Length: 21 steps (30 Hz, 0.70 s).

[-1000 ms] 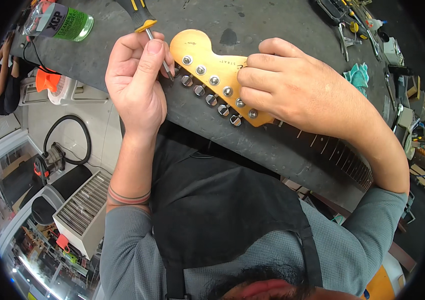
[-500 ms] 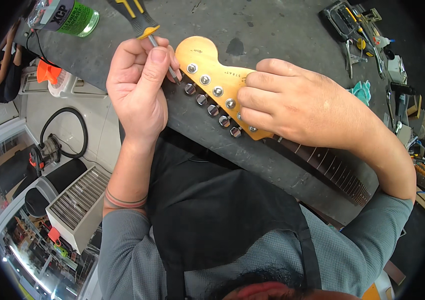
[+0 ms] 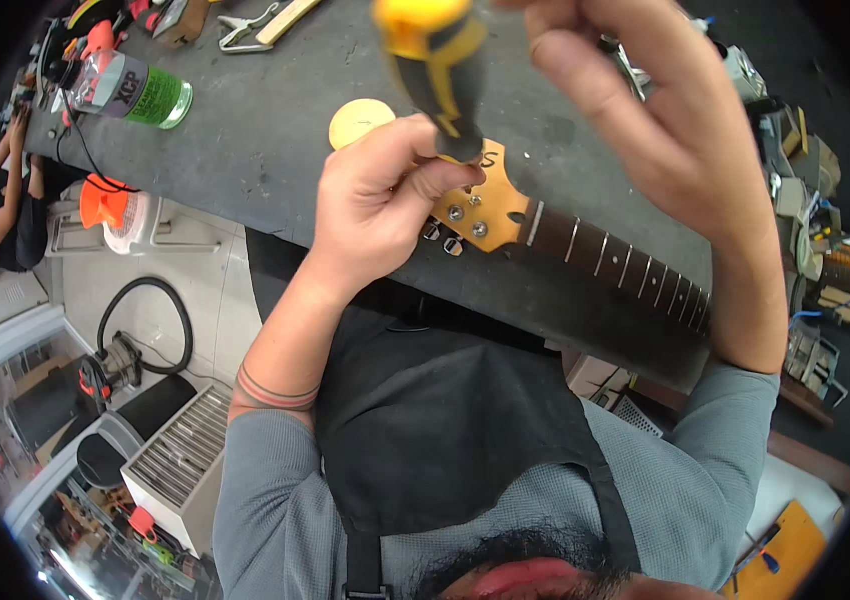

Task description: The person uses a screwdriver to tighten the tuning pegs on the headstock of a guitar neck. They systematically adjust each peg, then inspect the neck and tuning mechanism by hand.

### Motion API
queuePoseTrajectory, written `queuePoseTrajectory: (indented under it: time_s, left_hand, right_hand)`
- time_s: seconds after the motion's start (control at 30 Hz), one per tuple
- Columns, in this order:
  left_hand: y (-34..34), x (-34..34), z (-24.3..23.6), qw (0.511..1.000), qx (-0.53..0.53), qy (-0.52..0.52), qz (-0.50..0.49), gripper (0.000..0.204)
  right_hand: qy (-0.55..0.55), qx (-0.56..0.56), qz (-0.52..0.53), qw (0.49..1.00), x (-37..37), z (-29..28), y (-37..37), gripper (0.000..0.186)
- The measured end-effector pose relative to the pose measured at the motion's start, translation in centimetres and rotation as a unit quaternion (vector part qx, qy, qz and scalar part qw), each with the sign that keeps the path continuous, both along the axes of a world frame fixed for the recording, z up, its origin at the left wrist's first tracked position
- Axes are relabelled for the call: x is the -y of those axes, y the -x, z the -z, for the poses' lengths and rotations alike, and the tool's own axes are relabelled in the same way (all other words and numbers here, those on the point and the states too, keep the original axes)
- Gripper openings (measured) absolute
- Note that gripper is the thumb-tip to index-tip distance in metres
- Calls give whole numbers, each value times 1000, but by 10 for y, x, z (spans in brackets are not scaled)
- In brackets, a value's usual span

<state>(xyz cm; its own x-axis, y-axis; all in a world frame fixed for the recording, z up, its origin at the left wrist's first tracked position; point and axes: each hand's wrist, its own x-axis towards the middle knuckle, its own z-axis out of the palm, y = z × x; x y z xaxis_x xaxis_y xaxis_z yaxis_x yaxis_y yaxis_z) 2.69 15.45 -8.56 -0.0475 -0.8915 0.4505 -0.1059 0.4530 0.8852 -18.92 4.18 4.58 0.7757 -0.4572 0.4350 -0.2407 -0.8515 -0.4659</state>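
Observation:
A black and yellow screwdriver (image 3: 445, 85) stands nearly upright over the guitar neck's pale wooden headstock (image 3: 507, 192). My left hand (image 3: 375, 205) is closed around its lower part, just above the headstock, and hides the tip and part of the wood. Chrome tuning machines (image 3: 454, 245) line the headstock's near edge; several are covered by that hand. My right hand (image 3: 645, 120) is raised beside the screwdriver's handle, apart from it, with thumb and fingers spread; some fingertips run out of the picture. The dark fretboard (image 3: 615, 258) extends to the right beneath my right forearm.
A clear bottle of green liquid (image 3: 150, 95) stands on the dark workbench (image 3: 265, 150) at the left. A spring clamp (image 3: 248, 32) lies at the far edge. Tools crowd the right side. A white stool (image 3: 140, 225) and another person (image 3: 5, 215) are at the left.
My left hand and the screwdriver moved right, onto the headstock, and the screwdriver now stands handle up. My right hand has lifted off the headstock and its fingers have spread.

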Motion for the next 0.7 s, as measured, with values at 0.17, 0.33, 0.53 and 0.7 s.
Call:
queuePoseTrajectory:
  time_s: [0.17,0.33,0.53,0.7]
  left_hand:
    - [1,2,2,996,82,21,-24,10]
    - [7,1,-1,994,89,55,-26,10]
    - [8,-1,2,993,98,48,-37,11]
    - [9,0,0,987,133,81,-41,12]
  right_hand:
    - [33,67,26,997,-37,-22,-2,36]
    - [176,44,-3,983,-28,-11,0,36]
    - [165,-26,24,986,-46,-27,-1,27]
    - [59,-15,39,997,-44,-20,5,30]
